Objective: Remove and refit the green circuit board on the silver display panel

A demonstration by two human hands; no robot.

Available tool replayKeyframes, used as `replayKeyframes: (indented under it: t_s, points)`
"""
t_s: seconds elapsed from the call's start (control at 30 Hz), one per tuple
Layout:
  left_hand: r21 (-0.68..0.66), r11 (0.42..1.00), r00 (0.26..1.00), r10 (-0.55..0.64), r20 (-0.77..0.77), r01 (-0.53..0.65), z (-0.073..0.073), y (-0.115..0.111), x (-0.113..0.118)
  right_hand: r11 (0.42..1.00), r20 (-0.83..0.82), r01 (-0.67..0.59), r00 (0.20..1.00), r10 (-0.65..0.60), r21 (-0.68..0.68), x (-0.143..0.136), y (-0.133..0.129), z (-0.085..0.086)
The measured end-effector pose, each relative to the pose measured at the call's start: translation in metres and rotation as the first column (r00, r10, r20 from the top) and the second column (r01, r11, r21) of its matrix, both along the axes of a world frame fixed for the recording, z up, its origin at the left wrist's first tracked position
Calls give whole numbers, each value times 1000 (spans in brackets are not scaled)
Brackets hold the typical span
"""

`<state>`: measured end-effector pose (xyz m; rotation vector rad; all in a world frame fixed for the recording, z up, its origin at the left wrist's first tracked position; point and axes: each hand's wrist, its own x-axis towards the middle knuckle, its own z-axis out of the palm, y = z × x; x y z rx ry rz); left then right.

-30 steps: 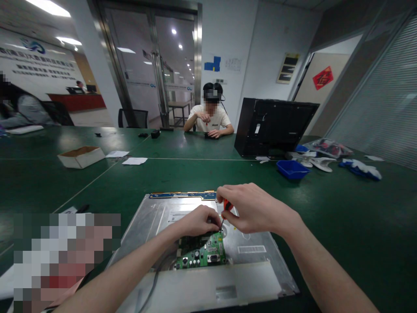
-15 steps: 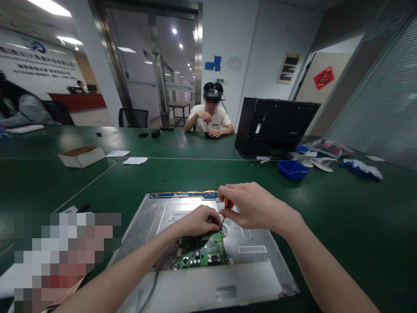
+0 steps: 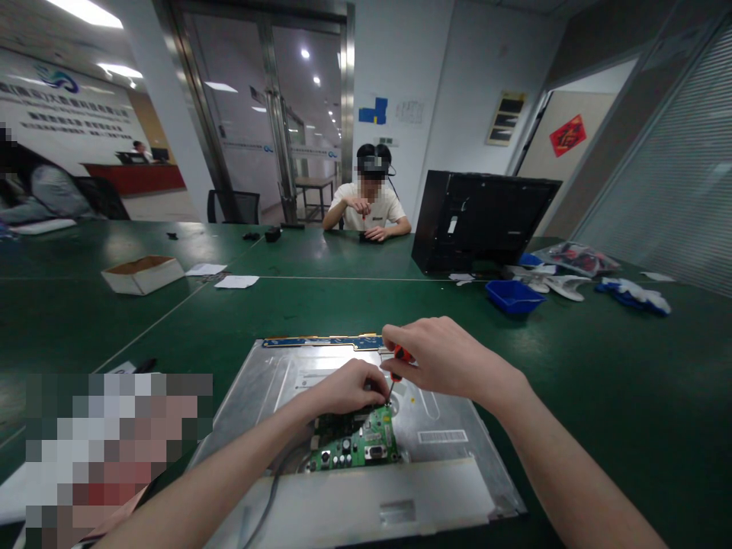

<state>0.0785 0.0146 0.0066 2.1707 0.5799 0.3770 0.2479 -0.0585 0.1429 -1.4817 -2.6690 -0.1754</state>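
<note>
Green table (image 3: 572,381), metal panel (image 3: 446,415) flat at its near edge. On the panel, the right hand (image 3: 446,362) closes around a red screwdriver (image 3: 399,357), tip down at the circuit board (image 3: 357,446); the left hand (image 3: 346,387) pinches beside the tip. Board still seated, screw not out.

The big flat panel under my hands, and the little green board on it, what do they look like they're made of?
The flat panel looks like bare sheet metal, silvery with a dull sheen, stamped ridges and a stuck-on label. The green board looks like a printed circuit board: glossy green, probably fibreglass laminate, studded with small components and connectors. The screwdriver in the right hand has a red, likely plastic, handle.
</note>
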Motion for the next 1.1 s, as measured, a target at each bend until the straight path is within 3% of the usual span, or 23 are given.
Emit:
replayKeyframes:
  t_s: [0.27, 0.8, 1.1]
  points:
    - [-6, 1000, 1000, 0, 18, 0, -2, 0, 1, 996, -68, -78, 995, 76, -39, 4, -6, 3]
    - [-4, 1000, 1000, 3, 6, -3, 1, -1, 0, 1000, 14, -9, 1000, 9, 5, 0, 0, -1]
    - [-7, 1000, 1000, 2, 26, -2, -2, 0, 0, 996, -57, -68, 996, 65, -52, 3, -5, 5]
